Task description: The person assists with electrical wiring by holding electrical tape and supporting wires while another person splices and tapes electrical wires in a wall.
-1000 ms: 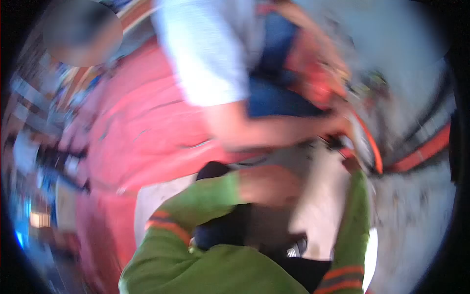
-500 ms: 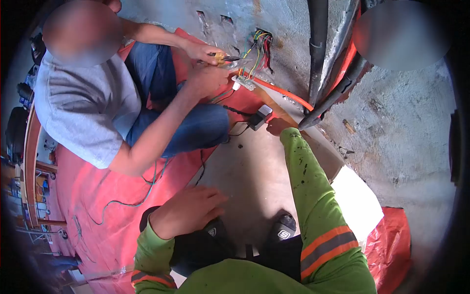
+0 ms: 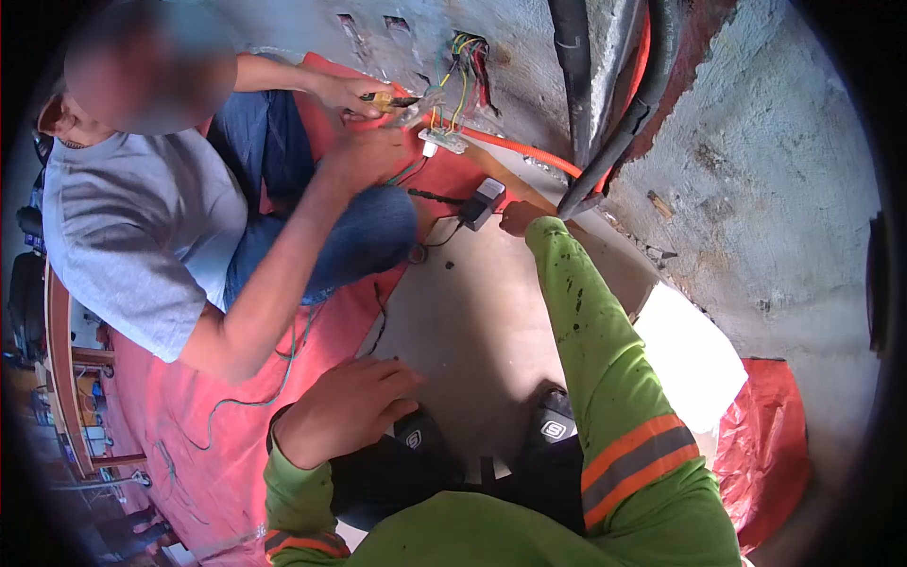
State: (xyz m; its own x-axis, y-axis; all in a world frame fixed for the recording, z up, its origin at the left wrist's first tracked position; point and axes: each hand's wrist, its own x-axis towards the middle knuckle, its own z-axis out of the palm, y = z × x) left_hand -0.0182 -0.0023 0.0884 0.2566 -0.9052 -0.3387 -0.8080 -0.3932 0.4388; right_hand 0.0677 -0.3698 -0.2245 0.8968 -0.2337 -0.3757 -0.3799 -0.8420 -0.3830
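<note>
My left hand (image 3: 345, 411) hangs over my left knee, fingers loosely stretched out, with nothing in it. Stretched forward, my right hand (image 3: 518, 218) is closed beside a small black and grey box (image 3: 484, 200) with a dark cable. Whatever its fingers hold, if anything, is hidden. Just beyond lies a white socket plate (image 3: 442, 142) with green and yellow wires (image 3: 462, 99) running into a wall box (image 3: 470, 45). A co-worker's hand grips a yellow-handled tool (image 3: 385, 101), apparently pliers; their other hand is close to the plate.
The co-worker (image 3: 142, 227) sits at the left on a red sheet (image 3: 236, 416). An orange corrugated conduit (image 3: 524, 149) and thick black pipes (image 3: 572, 57) run along the rough wall (image 3: 746, 189). A thin green wire (image 3: 250, 402) trails across the sheet. Crumpled red plastic (image 3: 765, 435) lies at right.
The view has shifted, so the scene sits further left. My left hand has settled over the knee, its blur gone. The co-worker's nearer hand has drawn back slightly from the plate.
</note>
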